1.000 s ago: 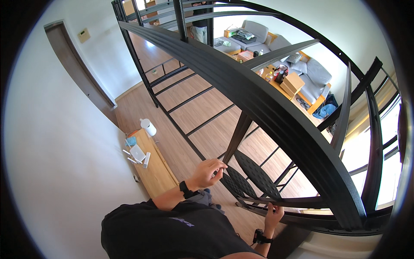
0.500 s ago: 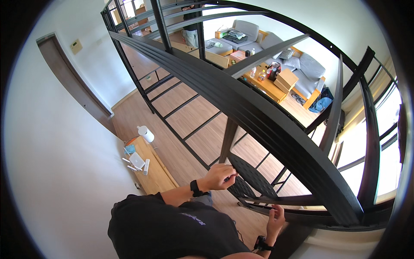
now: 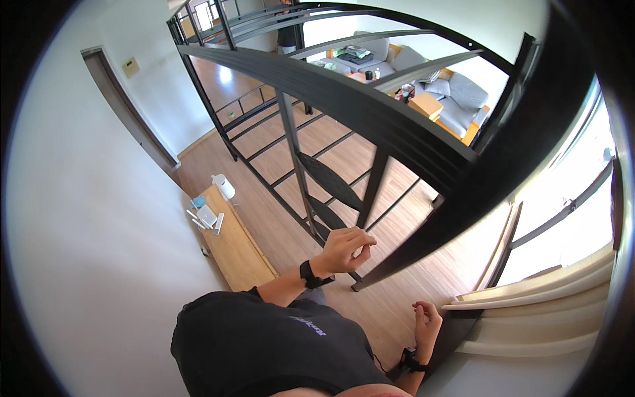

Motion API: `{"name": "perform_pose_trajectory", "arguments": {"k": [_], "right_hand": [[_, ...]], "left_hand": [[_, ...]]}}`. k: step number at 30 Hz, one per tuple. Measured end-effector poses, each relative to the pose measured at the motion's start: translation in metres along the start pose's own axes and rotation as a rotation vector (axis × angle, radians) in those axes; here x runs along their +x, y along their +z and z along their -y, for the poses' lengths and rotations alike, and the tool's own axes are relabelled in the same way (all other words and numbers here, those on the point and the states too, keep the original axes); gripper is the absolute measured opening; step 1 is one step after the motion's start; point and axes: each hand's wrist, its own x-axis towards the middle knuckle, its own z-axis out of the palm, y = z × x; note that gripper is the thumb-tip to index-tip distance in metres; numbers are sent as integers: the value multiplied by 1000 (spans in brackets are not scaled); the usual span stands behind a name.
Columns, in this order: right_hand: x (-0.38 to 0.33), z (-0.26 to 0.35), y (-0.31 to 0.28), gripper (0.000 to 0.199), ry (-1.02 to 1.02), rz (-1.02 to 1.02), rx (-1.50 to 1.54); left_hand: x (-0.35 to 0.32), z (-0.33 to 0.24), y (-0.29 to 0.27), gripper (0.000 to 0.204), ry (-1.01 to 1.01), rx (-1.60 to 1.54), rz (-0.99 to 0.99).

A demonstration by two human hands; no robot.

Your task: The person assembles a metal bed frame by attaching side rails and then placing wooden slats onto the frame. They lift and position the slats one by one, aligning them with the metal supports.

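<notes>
My left hand point(image 3: 347, 250) is raised in front of me, fingers curled and thumb bent toward them in a pinch; anything inside is too small to make out. Just beyond it stands the black metal bed frame point(image 3: 370, 99), with its end posts and dark oval panels point(image 3: 329, 180). Whether the hand touches the frame I cannot tell. Lower right, my right hand point(image 3: 427, 324) is loosely bent with its fingers apart, holding nothing visible. It hangs near the cream curtain point(image 3: 549, 311) and a dark brown panel point(image 3: 456, 334). Both wrists wear black bands.
Left of me, a wooden bench point(image 3: 231, 248) by the wall carries a white router point(image 3: 206, 216) and a white kettle point(image 3: 223, 186). Past the frame are a grey sofa point(image 3: 456, 109) and a cardboard box point(image 3: 425, 106). A person point(image 3: 288, 33) stands far back. A bright window point(image 3: 555, 218) is right.
The bed frame has shifted in view, and a thick dark post now crosses the right side. More window and curtain shows. My right hand is now clear of the frame's lower rail.
</notes>
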Motion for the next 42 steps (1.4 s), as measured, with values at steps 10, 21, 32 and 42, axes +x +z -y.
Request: {"name": "perform_pose_trajectory", "arguments": {"k": [10, 21, 32, 42], "right_hand": [[-38, -43, -102, 14, 34, 84, 26], [-50, -80, -140, 14, 114, 76, 105], [31, -57, -145, 14, 26, 141, 109], [157, -73, -144, 14, 27, 202, 125]], "left_hand": [[10, -76, 94, 88, -378, -35, 64], [18, -57, 149, 75, -468, -102, -242], [15, -30, 149, 76, -501, -167, -236], [-45, 24, 165, 64, -305, 218, -161]]}}
